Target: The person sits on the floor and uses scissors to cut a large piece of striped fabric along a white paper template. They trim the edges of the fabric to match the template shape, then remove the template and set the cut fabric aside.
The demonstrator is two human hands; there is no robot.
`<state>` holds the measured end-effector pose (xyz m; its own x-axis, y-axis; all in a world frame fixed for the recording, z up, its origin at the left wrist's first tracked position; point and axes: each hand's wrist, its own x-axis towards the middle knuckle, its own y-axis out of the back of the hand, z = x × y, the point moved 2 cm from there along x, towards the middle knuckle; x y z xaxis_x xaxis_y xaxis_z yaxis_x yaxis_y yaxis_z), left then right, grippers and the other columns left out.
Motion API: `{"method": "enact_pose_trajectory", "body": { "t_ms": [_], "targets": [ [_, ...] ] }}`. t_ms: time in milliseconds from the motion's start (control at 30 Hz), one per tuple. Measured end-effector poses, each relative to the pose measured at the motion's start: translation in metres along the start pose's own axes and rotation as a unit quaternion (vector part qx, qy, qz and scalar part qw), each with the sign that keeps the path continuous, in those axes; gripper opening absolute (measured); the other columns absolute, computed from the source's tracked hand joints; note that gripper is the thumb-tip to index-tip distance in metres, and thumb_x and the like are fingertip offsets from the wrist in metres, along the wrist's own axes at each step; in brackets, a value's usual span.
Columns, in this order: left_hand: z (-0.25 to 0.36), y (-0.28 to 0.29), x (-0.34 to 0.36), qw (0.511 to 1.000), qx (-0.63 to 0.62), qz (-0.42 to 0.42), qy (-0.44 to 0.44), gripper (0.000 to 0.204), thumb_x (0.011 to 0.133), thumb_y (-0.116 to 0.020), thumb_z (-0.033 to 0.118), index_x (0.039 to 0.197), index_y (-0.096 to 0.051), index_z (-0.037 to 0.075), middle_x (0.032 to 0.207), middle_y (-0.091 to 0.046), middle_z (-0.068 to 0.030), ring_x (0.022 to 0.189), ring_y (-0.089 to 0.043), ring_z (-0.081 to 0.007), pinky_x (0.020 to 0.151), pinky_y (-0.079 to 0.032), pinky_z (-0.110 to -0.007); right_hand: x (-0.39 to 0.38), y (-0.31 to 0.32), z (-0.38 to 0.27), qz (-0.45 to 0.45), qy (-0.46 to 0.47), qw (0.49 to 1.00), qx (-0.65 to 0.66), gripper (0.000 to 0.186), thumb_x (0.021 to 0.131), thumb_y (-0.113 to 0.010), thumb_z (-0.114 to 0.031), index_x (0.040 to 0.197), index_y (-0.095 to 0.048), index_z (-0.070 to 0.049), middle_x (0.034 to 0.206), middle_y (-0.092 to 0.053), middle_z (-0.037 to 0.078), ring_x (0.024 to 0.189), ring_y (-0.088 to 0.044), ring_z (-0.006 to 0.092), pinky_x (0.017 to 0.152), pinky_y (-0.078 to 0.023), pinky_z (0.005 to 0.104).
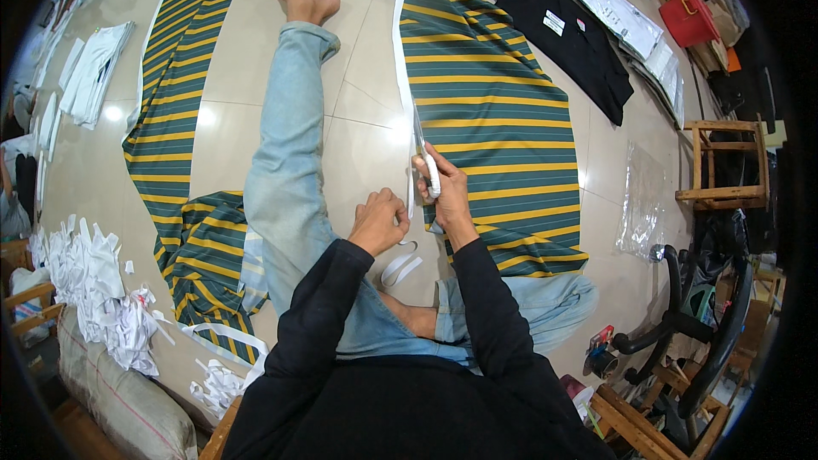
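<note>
To your far left, one length of green-and-yellow striped cloth [179, 94] lies on the tiled floor [362, 132], smooth higher up and rumpled beside your outstretched leg [290, 136]. It looks soft and limp, so expect it to crease if gathered by the middle.

Next comes your left hand [377, 221], its fingers curled in at the lower end of the white edging [398, 43]; whether they actually pinch it, you cannot tell from here. Below them, a loop of white strip [400, 271] curls on the floor, likely light and springy. The narrow edging should be the firmest place to hold, taken between thumb and forefinger and kept taut.

Further right, your right hand [453, 198] has its fingers closed round the white handles of the scissors [434, 177], blades pointing away from you along the edging. They are rigid and sharp; hold only the handles.

The second striped cloth [503, 136] spreads right of them on the floor, reaching your bent leg [528, 302]. It seems light and apt to slide on smooth tile, so steady it flat near the edge.
</note>
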<state>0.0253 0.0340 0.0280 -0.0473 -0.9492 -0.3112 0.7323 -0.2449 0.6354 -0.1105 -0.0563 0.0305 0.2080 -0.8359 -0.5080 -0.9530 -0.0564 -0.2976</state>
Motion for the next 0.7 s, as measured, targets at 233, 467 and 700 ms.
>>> {"method": "enact_pose_trajectory", "body": {
  "t_ms": [233,467,700],
  "targets": [
    [-0.002,-0.001,0.0,1.0,0.008,0.005,-0.006,0.007,0.078,-0.07,0.017,0.08,-0.067,0.011,0.103,-0.058,-0.0061,0.104,-0.056,-0.0301,0.084,-0.044,-0.048,0.003,-0.006,-0.004,0.002,0.003,0.999,0.036,0.054,0.089,-0.076,-0.015,0.138,-0.059,-0.002,0.088,-0.071,0.004,0.055,-0.055,0.0061,0.044,-0.038,0.0187],
    [-0.002,-0.001,0.0,1.0,-0.006,-0.006,-0.011,0.005,0.078,-0.07,0.016,0.08,-0.067,0.011,0.106,-0.057,-0.0064,0.107,-0.054,-0.0307,0.085,-0.043,-0.049,0.032,-0.015,-0.021,0.004,0.023,0.999,0.039,0.056,0.084,-0.081,-0.015,0.135,-0.062,0.0,0.072,-0.063,0.0,0.05,-0.053,0.0061,0.045,-0.04,0.0198],
    [-0.001,-0.001,0.0,1.0,-0.001,-0.021,-0.005,0.007,0.078,-0.07,0.017,0.081,-0.067,0.012,0.109,-0.056,-0.0069,0.107,-0.054,-0.0313,0.085,-0.043,-0.05,0.038,-0.014,-0.02,-0.006,0.02,1.0,-0.012,0.054,0.088,-0.078,-0.015,0.138,-0.059,-0.002,0.084,-0.069,0.002,0.055,-0.056,0.0054,0.044,-0.039,0.0184]
  ]
}}
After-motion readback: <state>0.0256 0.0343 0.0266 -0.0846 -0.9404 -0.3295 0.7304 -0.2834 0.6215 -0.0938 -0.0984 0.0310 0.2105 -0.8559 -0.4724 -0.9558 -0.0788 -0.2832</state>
